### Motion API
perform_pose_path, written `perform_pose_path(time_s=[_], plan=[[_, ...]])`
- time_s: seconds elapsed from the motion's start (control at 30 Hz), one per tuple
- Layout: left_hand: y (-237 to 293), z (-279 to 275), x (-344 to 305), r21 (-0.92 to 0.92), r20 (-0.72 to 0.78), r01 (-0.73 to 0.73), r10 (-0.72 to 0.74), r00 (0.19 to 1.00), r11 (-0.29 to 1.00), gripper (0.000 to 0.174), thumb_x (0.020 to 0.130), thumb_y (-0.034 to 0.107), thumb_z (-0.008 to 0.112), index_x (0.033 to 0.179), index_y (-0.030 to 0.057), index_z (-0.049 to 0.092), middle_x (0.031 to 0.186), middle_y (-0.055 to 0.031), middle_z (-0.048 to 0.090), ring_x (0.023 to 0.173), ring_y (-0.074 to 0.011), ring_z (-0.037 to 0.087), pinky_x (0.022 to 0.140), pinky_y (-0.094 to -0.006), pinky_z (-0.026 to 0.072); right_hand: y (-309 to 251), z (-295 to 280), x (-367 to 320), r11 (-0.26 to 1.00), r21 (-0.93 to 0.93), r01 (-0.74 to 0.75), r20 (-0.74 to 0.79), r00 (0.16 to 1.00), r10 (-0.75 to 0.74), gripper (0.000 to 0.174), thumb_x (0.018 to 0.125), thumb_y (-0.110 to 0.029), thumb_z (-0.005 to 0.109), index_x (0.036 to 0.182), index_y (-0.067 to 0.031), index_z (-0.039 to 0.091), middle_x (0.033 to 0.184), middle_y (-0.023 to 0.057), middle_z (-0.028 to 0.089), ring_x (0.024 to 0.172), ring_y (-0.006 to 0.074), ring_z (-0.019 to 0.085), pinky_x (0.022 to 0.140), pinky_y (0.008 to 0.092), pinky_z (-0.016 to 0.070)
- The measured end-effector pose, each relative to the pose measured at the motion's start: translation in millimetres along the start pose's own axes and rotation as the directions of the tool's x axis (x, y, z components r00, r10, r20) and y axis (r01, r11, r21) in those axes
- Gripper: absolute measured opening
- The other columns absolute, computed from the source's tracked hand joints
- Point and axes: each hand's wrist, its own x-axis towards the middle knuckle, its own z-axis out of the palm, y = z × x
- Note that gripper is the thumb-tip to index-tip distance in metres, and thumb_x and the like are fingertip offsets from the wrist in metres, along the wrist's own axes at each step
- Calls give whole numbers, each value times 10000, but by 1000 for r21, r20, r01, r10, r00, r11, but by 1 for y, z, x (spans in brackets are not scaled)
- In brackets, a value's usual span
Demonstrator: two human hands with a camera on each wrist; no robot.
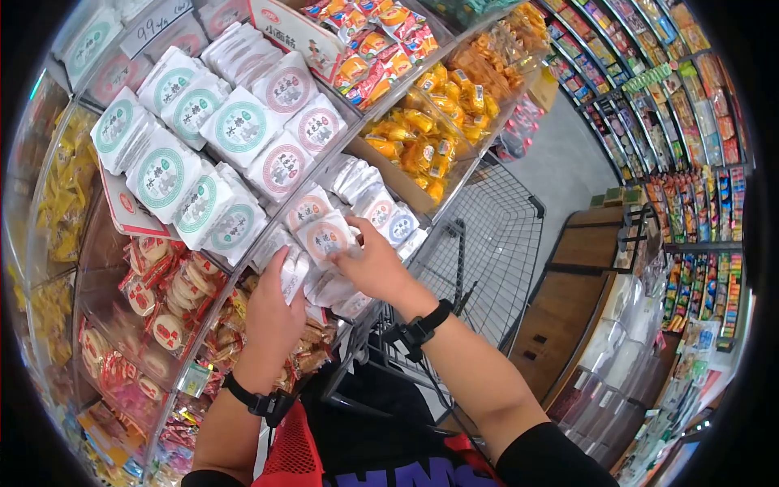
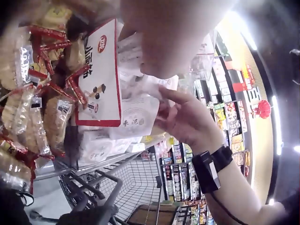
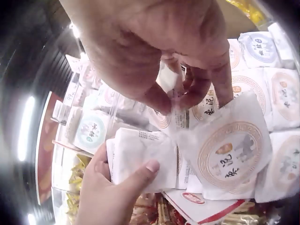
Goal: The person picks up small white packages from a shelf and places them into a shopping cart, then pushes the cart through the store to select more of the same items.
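A large snack display (image 1: 203, 329) with clear compartments fills the left and upper middle of the head view. Tall shelves of packaged goods (image 1: 641, 81) curve down the right side. Right of center stands a wire shopping cart (image 1: 495, 243), and a wood-paneled counter (image 1: 568, 316) is at its right.

In the upper left of the frame, the display bears rows of square white packets printed with green rings (image 1: 166, 178), and others with pink rings (image 1: 284, 166). Yellow-wrapped snacks (image 1: 422, 146) lie at upper center, and round crackers in red-edged wrappers (image 1: 170, 284) at left center.

At the center, two bare hands come up from the bottom edge over a compartment of more white packets. The left hand (image 1: 272, 316) holds a small stack of white packets (image 3: 143, 159) in a narrow grip, the thumb pressed flat on the near face. The right hand (image 1: 377, 264), just beside it, pinches the clear wrapper edge of a white packet with an orange ring (image 3: 229, 154) between thumb and fingers. That packet is tilted, printed face showing, above similar packets.

Each wrist wears a black strap with a small device. A handwritten card reading "99" (image 1: 156, 26) sits at the upper left.
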Motion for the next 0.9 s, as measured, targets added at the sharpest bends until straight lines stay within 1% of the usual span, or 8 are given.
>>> perform_pose_path(time_s=[0.17, 0.2, 0.4, 0.53, 0.63, 0.67, 0.73, 0.9], plan=[[11, 5, -13, 9, -32, -99, 100, 994, 995, 576, 954, -9, 712, 1510, -5, 563, 1439, -285, 653, 1332, -447, 648, 1131, -476, 509, 5, -33, -31, 904, 338, -264, 111, 964, 240, 474, 965, -258, 800, 1284, 64, 659, 1026, 158, 767, 821, 225, 751, 716, 371, 601], [18, 10, -18, -1, -19, -137, 137, 990, 991, 582, 935, -4, 725, 1496, -1, 570, 1428, -277, 660, 1309, -455, 654, 1114, -489, 517, 2, -43, -51, 876, 415, -247, 53, 967, 248, 403, 983, -263, 787, 1210, 54, 686, 861, 80, 730, 682, 150, 687, 629, 340, 561], [76, 31, -30, -14, 101, -423, 422, 901, 906, 575, 846, -22, 752, 1405, 8, 621, 1344, -246, 706, 1217, -457, 679, 1056, -528, 544, 98, -137, -153, 664, 573, -480, 101, 846, 524, 328, 1038, -234, 725, 1247, 17, 695, 880, 71, 731, 675, 150, 699, 623, 321, 614], [109, 65, -33, -52, 230, -602, 596, 769, 797, 586, 799, -60, 759, 1369, 29, 659, 1333, -195, 730, 1193, -435, 691, 1059, -484, 546, 188, -157, -191, 579, 357, -733, 70, 639, 766, 677, 1117, -603, 543, 1368, 9, 686, 1039, 123, 759, 941, 189, 739, 771, 377, 645], [130, 96, -44, -128, 370, -658, 651, 663, 742, 572, 758, -66, 741, 1302, 113, 725, 1313, -135, 712, 1214, -387, 664, 1043, -483, 550, 180, -145, -216, 664, 410, -625, 299, 780, 550, 801, 1120, -707, 429, 1420, -7, 675, 1115, 127, 776, 1009, 192, 740, 898, 367, 624], [137, 104, -48, -156, 427, -676, 666, 611, 720, 567, 758, -67, 736, 1288, 133, 739, 1305, -123, 705, 1219, -377, 655, 1039, -482, 550, 167, -144, -223, 636, 524, -566, 442, 819, 365, 808, 1132, -718, 371, 1437, -24, 650, 1180, 119, 777, 1071, 196, 737, 968, 358, 598], [143, 122, -62, -158, 476, -698, 673, 565, 698, 577, 760, -68, 722, 1271, 196, 763, 1270, -88, 672, 1209, -357, 627, 1029, -472, 550, 153, -134, -232, 401, 734, -548, 522, 833, 183, 684, 1159, -619, 443, 1452, -25, 614, 1212, 100, 766, 1075, 181, 737, 923, 346, 611], [139, 143, -77, -241, 539, -722, 708, 456, 649, 497, 811, 12, 770, 1273, 196, 756, 1274, -95, 667, 1295, -374, 610, 1091, -491, 529, 162, -128, -240, 311, 821, -479, 412, 873, 260, 474, 1136, -390, 626, 1447, -33, 609, 1250, 70, 752, 1085, 149, 738, 904, 324, 625]])
